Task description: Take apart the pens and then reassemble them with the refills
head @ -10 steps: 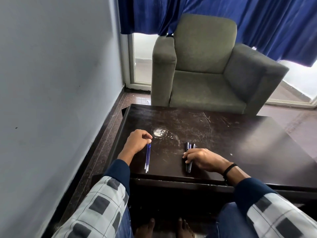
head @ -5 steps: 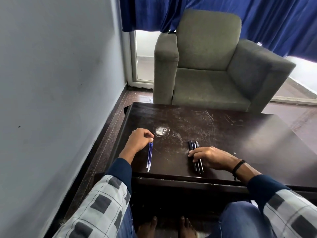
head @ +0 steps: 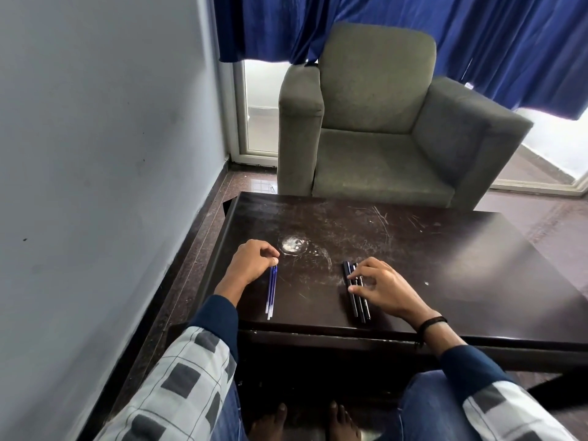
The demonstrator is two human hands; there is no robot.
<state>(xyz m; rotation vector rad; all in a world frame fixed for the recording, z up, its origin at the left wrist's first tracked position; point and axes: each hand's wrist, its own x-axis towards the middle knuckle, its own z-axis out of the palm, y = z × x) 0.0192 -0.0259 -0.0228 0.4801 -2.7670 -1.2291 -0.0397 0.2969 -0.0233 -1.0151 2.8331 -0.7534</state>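
Bench [head: 461, 259] front edge: refills [head: 271, 294] left, pens [head: 359, 297] right, two neat bundles well apart, likely sorted so parts don't mix
Left hand [head: 251, 265]: fingers [head: 270, 254] curled together, seemingly pinching refills' far tips, view too small for certainty
Right hand [head: 385, 289]: fingers [head: 356, 275] spread, pressing pens flat, probably against rolling
Pens look whole, disassembly not begun
Beyond: armchair [head: 381, 122]

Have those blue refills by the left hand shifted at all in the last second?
No. The blue refills lie where they did: their far ends sit just nearer and to the left of the pale round stain, as before.
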